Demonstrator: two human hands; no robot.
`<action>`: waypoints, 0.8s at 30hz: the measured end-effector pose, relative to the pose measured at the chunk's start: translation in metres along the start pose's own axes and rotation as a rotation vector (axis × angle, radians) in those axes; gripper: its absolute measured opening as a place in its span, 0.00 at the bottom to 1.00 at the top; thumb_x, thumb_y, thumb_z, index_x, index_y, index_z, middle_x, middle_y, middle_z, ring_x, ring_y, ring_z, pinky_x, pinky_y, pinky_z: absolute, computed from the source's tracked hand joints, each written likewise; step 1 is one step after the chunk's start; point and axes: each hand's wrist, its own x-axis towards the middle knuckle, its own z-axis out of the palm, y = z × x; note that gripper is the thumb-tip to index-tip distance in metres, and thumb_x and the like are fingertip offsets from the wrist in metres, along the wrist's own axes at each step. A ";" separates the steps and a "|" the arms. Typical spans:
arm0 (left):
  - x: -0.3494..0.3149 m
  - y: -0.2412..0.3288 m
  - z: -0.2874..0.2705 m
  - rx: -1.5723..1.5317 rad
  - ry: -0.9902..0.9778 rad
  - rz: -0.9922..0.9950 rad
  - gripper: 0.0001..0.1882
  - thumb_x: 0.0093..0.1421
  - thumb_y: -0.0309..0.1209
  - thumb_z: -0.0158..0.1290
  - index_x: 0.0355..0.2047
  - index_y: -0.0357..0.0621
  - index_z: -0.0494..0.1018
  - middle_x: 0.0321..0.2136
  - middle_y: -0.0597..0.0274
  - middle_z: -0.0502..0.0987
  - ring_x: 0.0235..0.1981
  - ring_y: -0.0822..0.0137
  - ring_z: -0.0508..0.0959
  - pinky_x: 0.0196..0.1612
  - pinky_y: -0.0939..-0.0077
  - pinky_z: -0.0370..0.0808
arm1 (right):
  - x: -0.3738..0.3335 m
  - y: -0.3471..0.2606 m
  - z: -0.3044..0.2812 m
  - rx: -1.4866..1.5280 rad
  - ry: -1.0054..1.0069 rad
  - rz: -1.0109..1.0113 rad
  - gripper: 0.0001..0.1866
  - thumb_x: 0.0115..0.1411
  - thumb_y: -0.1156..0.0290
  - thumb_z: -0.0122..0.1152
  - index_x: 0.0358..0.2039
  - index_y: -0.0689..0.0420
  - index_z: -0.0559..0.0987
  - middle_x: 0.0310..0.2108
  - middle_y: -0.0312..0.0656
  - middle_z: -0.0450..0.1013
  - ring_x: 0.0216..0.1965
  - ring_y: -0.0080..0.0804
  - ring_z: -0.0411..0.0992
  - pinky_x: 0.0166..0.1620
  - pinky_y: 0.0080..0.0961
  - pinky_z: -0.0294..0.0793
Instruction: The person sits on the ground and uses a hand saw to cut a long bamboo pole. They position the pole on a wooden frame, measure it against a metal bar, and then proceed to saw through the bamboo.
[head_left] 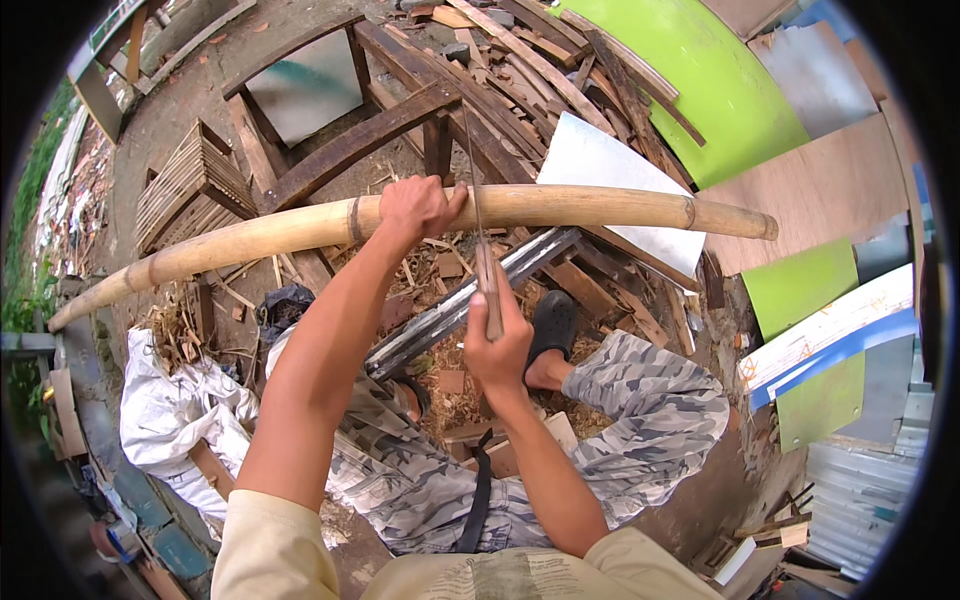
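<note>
A long bamboo pole [590,206] runs across the view from the far left to the right. My left hand [415,207] is closed over the top of it, near a node. Just right of that hand, a long thin blade [473,165] crosses the pole, seen almost edge-on. Its wooden handle [488,285] is in my right hand [500,345], fingers wrapped round it. From this angle I cannot tell whether it is a saw or a machete, nor how deep the blade sits in the bamboo. Beneath the pole stands a dark wooden frame [400,120].
A grey-white bar [470,300] slants between my legs over scattered wood chips. Scrap lumber [520,95] piles up beyond the pole. A slatted wooden crate [195,190] and a white sack [175,400] lie left. Green panels [720,100] and plywood [810,195] cover the right.
</note>
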 end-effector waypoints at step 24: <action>-0.001 -0.008 0.000 -0.023 -0.005 -0.056 0.33 0.67 0.58 0.39 0.38 0.39 0.80 0.28 0.38 0.82 0.33 0.41 0.83 0.39 0.49 0.79 | -0.043 -0.016 -0.033 0.078 -0.093 0.197 0.26 0.68 0.69 0.54 0.62 0.70 0.70 0.40 0.52 0.79 0.37 0.30 0.77 0.40 0.27 0.75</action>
